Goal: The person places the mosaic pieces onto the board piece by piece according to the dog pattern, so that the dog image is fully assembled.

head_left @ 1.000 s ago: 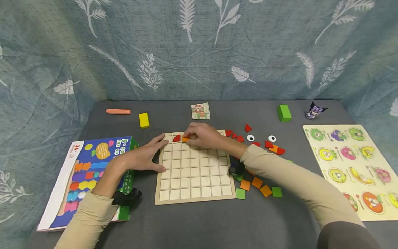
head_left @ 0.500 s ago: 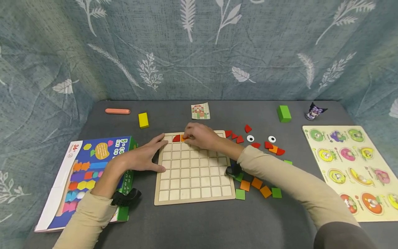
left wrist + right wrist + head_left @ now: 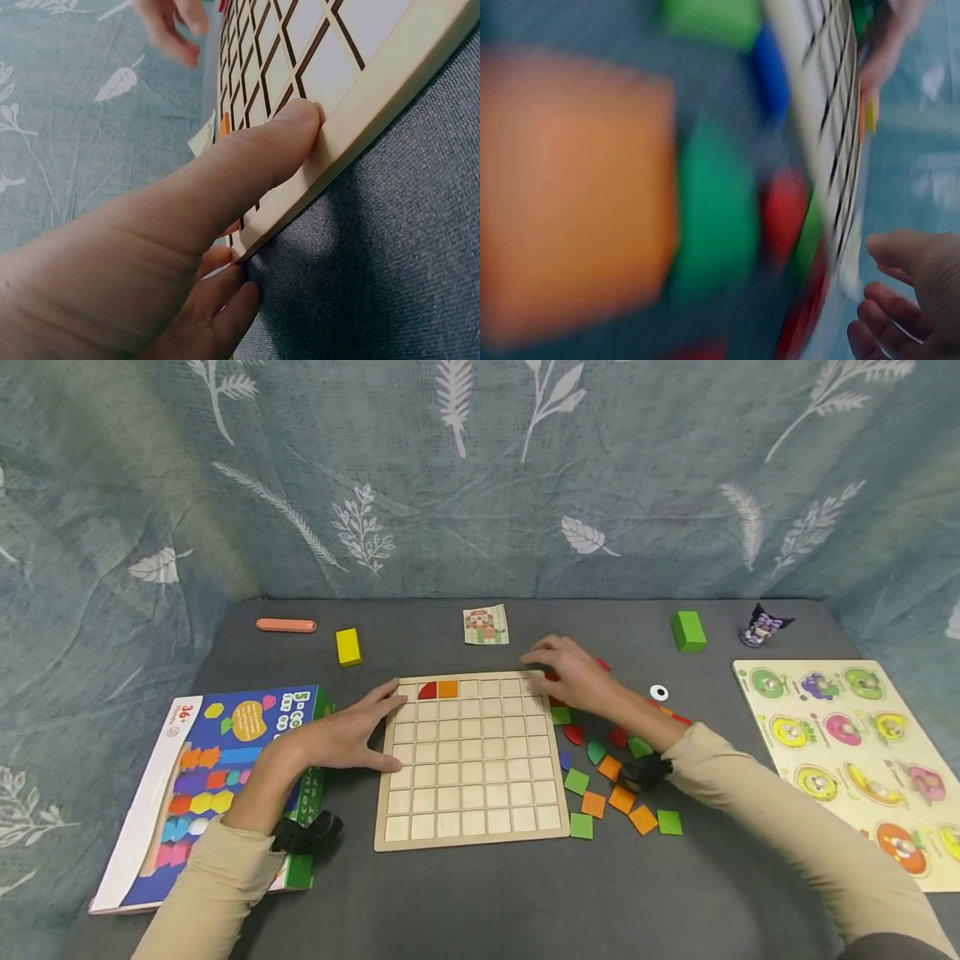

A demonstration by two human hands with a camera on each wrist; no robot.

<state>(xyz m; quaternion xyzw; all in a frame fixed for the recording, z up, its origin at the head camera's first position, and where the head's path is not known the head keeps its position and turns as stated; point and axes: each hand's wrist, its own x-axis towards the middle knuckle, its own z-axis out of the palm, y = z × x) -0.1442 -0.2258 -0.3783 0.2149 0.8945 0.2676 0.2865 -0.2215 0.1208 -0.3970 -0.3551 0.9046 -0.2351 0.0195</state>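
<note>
A wooden grid board (image 3: pixel 472 839) lies flat on the dark table. Its top row carries a red quarter-circle tile (image 3: pixel 427 691) with an orange square tile (image 3: pixel 447 689) right beside it. My left hand (image 3: pixel 337 737) rests against the board's left side, thumb on the rim and fingers at the upper left corner, as the left wrist view confirms. Over the board's upper right corner is my right hand (image 3: pixel 573 675), fingers loosely bent and holding nothing. Below it lie loose tiles, among them a red piece (image 3: pixel 573 734) and a green square (image 3: pixel 577 781), partly hidden by the hand and forearm.
A small picture card (image 3: pixel 486 625) lies behind the board. A toy box (image 3: pixel 225 777) stands at left, near a yellow block (image 3: pixel 348 647) and a pink stick (image 3: pixel 286 625). At right are a green block (image 3: pixel 688 632), a figurine (image 3: pixel 763 627) and a fruit puzzle board (image 3: pixel 847 760).
My right hand has let go of the orange square, which now lies flat in the top row, and has moved right to the board's upper right corner. My left hand stays put.
</note>
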